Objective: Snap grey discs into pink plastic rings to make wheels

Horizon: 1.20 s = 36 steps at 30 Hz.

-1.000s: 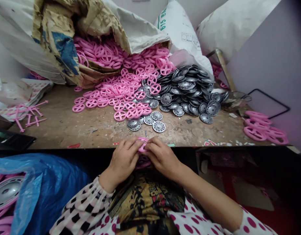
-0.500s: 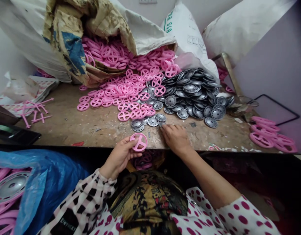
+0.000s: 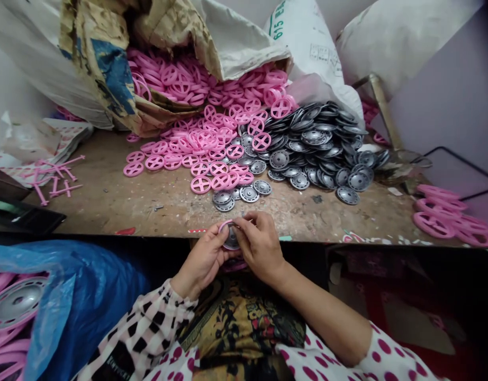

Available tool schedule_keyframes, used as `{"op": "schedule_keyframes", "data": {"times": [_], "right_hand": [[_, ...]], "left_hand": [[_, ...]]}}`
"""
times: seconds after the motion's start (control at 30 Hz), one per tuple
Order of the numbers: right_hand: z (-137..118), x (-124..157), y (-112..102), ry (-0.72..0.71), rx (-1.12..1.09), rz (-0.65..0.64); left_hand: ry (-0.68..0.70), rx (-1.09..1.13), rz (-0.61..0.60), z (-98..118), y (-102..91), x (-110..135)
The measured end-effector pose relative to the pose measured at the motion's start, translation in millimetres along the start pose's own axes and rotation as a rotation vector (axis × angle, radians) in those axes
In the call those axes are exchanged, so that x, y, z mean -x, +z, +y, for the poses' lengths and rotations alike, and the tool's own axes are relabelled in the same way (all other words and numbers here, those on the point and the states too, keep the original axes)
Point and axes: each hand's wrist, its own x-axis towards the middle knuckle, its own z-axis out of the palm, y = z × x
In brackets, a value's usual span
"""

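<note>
At the table's front edge, my left hand (image 3: 206, 259) is closed around the rim of a pink wheel (image 3: 223, 225). A grey plastic hubcap disc (image 3: 231, 241) lies against the wheel's face. My right hand (image 3: 262, 243) grips the disc from the other side, its fingers partly covering it; whether the disc is seated in the wheel I cannot tell. Just beyond the hands lie a few loose grey discs (image 3: 249, 194) and pink wheels (image 3: 200, 184). Behind them rise a heap of pink spoked wheels (image 3: 196, 140) and a heap of grey discs (image 3: 315, 137).
An open sack (image 3: 109, 79) spills pink wheels onto the wooden table (image 3: 109, 206). Pink axle-like sticks (image 3: 55, 177) lie at the left, bigger pink rings (image 3: 434, 225) at the right. A blue bag (image 3: 89, 286) with larger wheels stands at lower left; a white sack (image 3: 307, 47) is behind.
My right hand has come from the tabletop to my left hand, bringing a grey disc onto the pink wheel. My left hand still holds the wheel, now turned more edge-on.
</note>
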Motion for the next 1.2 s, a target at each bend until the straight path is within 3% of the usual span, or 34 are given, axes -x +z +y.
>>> {"op": "schedule_keyframes", "data": {"times": [0.07, 0.23, 0.3, 0.57, 0.73, 0.93, 1.2], "right_hand": [[3, -1, -3, 0.044, -0.130, -0.028], [8, -11, -18, 0.189, -0.481, -0.345], [5, -10, -20, 0.198, -0.530, -0.395], [-11, 2, -8, 0.388, -0.726, -0.246], [-8, 2, -6, 0.508, -0.958, -0.299], [-5, -2, -16, 0.440, -0.866, -0.350], [-19, -12, -15, 0.340, -0.664, -0.213]], "left_hand": [[0.014, -0.001, -0.005, 1, -2.2, 2], [-0.004, -0.023, -0.061, 3, 0.8, 4], [-0.036, -0.039, -0.084, 3, 3.0, 4], [0.059, -0.111, 0.024, 1, 7.5, 7], [0.089, -0.188, 0.034, 0, 6.2, 8], [0.073, -0.159, -0.071, 2, 6.8, 9], [0.229, -0.196, 0.014, 7, 16.7, 6]]}}
